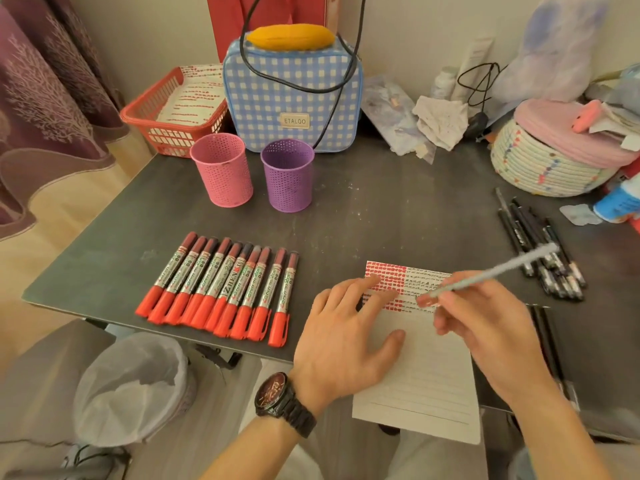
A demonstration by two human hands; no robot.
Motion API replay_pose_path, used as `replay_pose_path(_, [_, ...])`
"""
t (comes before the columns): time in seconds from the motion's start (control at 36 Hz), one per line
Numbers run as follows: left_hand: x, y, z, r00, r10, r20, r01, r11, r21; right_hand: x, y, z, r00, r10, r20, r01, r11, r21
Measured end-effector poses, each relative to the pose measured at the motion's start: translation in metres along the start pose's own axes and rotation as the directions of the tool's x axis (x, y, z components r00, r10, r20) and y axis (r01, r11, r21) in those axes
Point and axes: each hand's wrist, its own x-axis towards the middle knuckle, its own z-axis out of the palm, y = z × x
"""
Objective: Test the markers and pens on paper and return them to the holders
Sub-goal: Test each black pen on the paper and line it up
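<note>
Right hand (pixel 485 327) pinches a slim pale-blue pen (pixel 495 270); at its nine o'clock, the flat, spread left hand (pixel 343 337) pins lined white paper (pixel 426 379), which may slide if released.

Markers (pixel 221 289) left of paper (pixel 420 368) — holders (pixel 254 171) behind

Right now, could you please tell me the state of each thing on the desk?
Red markers: capped, lying in a row.
Pink holder: upright, empty-looking.
Purple holder: upright, empty-looking.
Paper: partly marked.
Pen: gripped by right hand, tip at paper.
Left hand: pressing paper flat.
</note>
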Motion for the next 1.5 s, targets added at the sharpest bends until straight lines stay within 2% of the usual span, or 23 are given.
replay_pose_path(0.06, [-0.002,0.0,-0.001,0.998,0.07,0.004,-0.07,0.997,-0.029,-0.014,0.011,0.008,0.999,-0.052,-0.013,0.051,0.995,-0.088])
replay_pose_path(0.17, [-0.005,-0.001,-0.002,0.987,0.163,-0.002,-0.163,0.986,-0.021,-0.025,0.026,0.02,0.998,-0.063,-0.004,0.06,0.961,-0.271])
replay_pose_path(0.25, [-0.004,-0.003,0.0,0.972,0.231,-0.032,-0.23,0.973,0.025,-0.025,0.026,0.021,0.998,-0.023,0.057,0.038,0.962,-0.27])
replay_pose_path(0.36, [-0.004,-0.003,0.001,0.98,0.196,-0.041,-0.196,0.98,0.023,-0.023,0.025,0.019,1.0,-0.019,-0.006,0.017,0.98,-0.2])
replay_pose_path(0.64, [-0.004,0.002,0.0,0.99,0.135,-0.051,-0.134,0.991,0.016,-0.021,0.027,0.018,1.0,0.002,0.004,-0.002,0.973,-0.232])
replay_pose_path(0.89, [-0.003,-0.001,0.003,0.975,0.181,-0.132,-0.179,0.983,0.031,-0.021,0.029,0.01,1.0,-0.018,-0.001,0.018,0.994,-0.109])
replay_pose_path(0.97, [-0.003,-0.001,0.004,0.982,0.141,-0.128,-0.141,0.99,0.01,-0.021,0.029,0.009,0.996,-0.028,-0.09,0.029,1.0,0.011])
replay_pose_path(1.06, [-0.002,-0.002,0.003,0.992,0.057,-0.11,-0.062,0.997,-0.043,-0.019,0.027,0.005,0.975,0.023,-0.222,0.011,0.989,0.149])
replay_pose_path(1.11, [-0.001,-0.003,0.004,0.997,0.006,-0.08,-0.012,0.997,-0.078,-0.017,0.024,0.005,0.967,0.053,-0.25,-0.007,0.983,0.183])
replay_pose_path(1.22, [0.003,-0.004,0.009,0.999,-0.025,-0.019,0.024,0.998,-0.056,-0.012,0.022,0.007,0.956,0.071,-0.283,-0.052,0.996,0.076])
replay_pose_path(1.5, [0.006,-0.005,0.006,0.997,-0.057,0.046,0.058,0.998,-0.023,0.018,0.027,0.013,0.898,-0.095,-0.43,-0.066,0.937,-0.344])
